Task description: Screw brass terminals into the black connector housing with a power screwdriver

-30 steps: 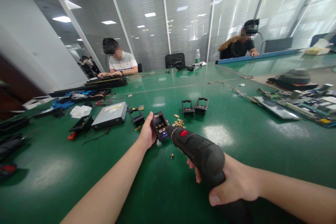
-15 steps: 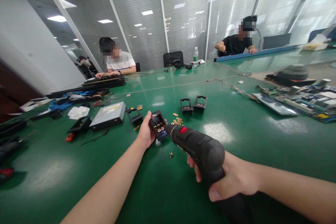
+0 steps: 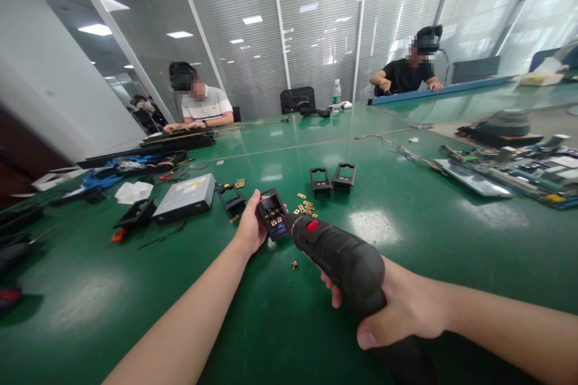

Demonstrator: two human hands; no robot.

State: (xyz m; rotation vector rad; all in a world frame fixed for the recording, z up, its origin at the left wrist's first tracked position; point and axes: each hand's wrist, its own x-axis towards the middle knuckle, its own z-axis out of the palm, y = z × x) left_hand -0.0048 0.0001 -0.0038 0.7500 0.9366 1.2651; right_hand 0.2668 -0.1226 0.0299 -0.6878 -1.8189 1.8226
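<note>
Green tabletop, head view: silver drive left of the left hand, brass plates and black frames beyond the right hand, screw between both. Clasps black housing in curled left hand; grips drill in right, nose overlapping housing. Compared with a second ago, co-worker's raised arm lowered toward blue bar far ahead.

No readable text: yellow label on silver drive, green label on bottle, both too blurred.
</note>
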